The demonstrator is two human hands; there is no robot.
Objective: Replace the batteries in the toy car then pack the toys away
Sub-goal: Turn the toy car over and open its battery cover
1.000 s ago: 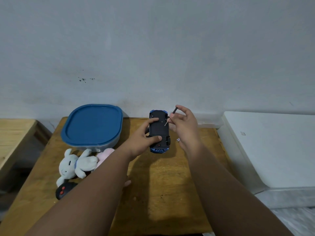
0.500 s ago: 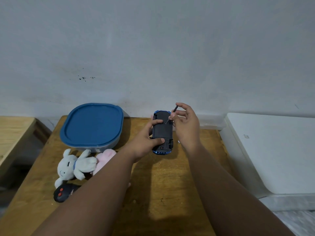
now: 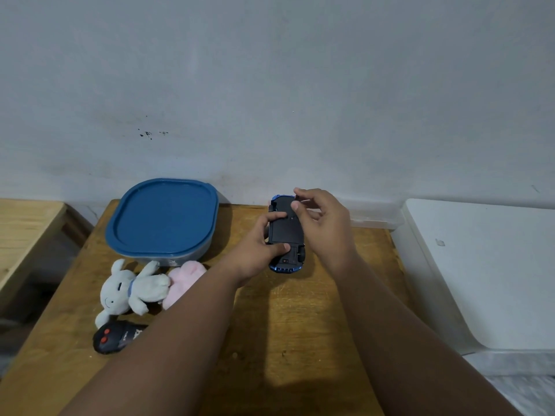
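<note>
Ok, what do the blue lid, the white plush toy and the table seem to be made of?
The blue lid: likely plastic, smooth, matte, moulded rim. The white plush toy: soft fuzzy fabric, stuffed-looking. The table: wood, with visible grain and scuffs.

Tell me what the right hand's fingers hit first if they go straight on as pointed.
The toy car's black underside, gripped by the left hand. The right hand's fingers, pinching a thin tool, point left just over it; the gap is unclear.

Both forearms extend forward. Left hand (image 3: 255, 250) grips the toy car (image 3: 285, 232) by its sides. Right hand (image 3: 326, 223), fingers curled, pinches a thin tool (image 3: 304, 201).
</note>
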